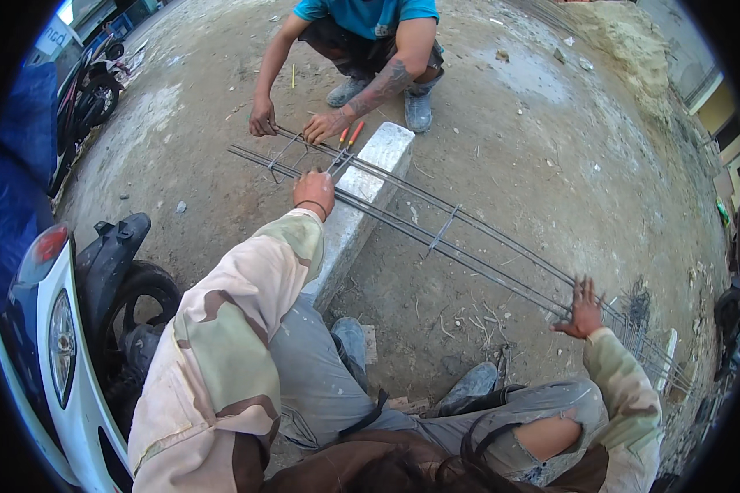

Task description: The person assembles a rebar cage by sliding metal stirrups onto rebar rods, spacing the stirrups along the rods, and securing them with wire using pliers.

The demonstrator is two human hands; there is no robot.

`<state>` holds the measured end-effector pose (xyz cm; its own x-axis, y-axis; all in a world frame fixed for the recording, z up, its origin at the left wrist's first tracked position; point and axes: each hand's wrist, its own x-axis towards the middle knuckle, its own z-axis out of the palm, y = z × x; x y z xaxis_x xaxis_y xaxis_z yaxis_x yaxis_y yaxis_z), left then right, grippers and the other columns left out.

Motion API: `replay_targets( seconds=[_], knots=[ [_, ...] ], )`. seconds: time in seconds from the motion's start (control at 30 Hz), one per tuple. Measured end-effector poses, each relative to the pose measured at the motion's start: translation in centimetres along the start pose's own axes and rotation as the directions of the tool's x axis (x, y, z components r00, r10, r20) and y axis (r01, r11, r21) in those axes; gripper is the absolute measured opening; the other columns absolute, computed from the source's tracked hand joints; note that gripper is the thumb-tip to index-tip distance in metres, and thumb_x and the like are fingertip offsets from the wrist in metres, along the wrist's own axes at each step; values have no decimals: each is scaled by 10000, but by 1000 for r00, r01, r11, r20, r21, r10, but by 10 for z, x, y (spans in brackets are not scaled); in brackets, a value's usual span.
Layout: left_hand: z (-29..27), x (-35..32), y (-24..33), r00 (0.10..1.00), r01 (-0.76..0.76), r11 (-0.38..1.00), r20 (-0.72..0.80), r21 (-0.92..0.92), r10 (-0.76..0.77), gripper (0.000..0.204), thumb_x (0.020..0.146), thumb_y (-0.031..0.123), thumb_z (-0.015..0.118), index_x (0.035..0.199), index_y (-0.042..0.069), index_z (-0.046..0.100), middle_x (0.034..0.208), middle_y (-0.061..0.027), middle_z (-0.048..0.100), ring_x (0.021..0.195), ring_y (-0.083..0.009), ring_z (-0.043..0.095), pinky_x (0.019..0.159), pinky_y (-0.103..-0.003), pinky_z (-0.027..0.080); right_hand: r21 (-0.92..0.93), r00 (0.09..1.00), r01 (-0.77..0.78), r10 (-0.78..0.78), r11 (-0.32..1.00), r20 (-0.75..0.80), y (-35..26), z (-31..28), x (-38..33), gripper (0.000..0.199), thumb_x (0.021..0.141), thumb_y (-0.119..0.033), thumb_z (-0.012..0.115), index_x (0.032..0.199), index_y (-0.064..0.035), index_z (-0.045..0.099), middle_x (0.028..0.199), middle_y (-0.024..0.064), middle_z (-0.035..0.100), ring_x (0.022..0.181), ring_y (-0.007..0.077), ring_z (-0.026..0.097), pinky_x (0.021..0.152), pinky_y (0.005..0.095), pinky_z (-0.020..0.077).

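Note:
A long, narrow rebar cage (501,278) slants across the picture, from the far left down to the near right. Square wire stirrups (444,229) join its bars. It rests across a pale concrete block (378,160). My left hand (313,194) is closed round the near bars, beside the block. Farther right, my right hand (585,311) lies over the cage with fingers stretched and thumb apart. Pincers with orange handles (350,136) stand at the cage above the block. A co-worker's two hands (326,126) touch the cage's far left end.
The co-worker (370,29) in a blue shirt squats opposite me. A white motorbike (66,345) stands close on my left. More wire mesh or rebar (641,341) lies past my right hand. Wire scraps (487,322) litter the dirt ground. Sand (633,45) is heaped at the far right.

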<state>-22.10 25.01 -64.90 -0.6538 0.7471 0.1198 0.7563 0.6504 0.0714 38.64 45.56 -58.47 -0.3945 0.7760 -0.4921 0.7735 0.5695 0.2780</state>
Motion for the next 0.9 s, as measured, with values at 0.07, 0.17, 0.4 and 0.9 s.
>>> replay_targets(
  seconds=[0.07, 0.17, 0.4, 0.9],
  knots=[
    [5, 4, 7, 1000, 12, 999, 13, 46, -12, 188, 863, 138, 583, 931, 90, 752, 1044, -158, 689, 1064, -337, 644, 963, -481, 468, 9, 997, -56, 56, 998, -51, 22, 0, -26, 1383, 622, -546, 843, 1565, -37, -31, 1617, 269, 38, 1510, 411, 6, 1136, 695, 59],
    [4, 13, 15, 999, 47, 994, 22, 98, -50, 205, 899, 169, 572, 973, 116, 756, 1085, -139, 695, 1102, -301, 643, 994, -458, 463, 90, 974, -163, 175, 982, -147, 30, -2, -41, 1332, 649, -417, 862, 1570, -59, -31, 1617, 267, 38, 1508, 417, 17, 1132, 698, 76],
    [-19, 20, 48, 918, 185, 983, 359, -19, -166, 235, 877, 144, 645, 1093, 101, 729, 1175, -151, 690, 1147, -300, 647, 950, -418, 520, 176, 957, -29, 78, 984, -279, -11, -50, -44, 1171, 740, -277, 813, 1577, -93, 14, 1612, 266, 60, 1498, 433, 69, 1137, 693, 90],
    [-12, 43, 27, 936, 32, 951, 342, -306, 79, 222, 828, 169, 640, 970, 33, 744, 1055, -200, 712, 1009, -343, 685, 888, -406, 542, 61, 891, 452, -446, 890, -87, -142, -73, 55, 1376, 597, -498, 882, 1568, -68, 8, 1577, 303, 146, 1476, 468, 134, 1123, 725, 102]
  ],
)
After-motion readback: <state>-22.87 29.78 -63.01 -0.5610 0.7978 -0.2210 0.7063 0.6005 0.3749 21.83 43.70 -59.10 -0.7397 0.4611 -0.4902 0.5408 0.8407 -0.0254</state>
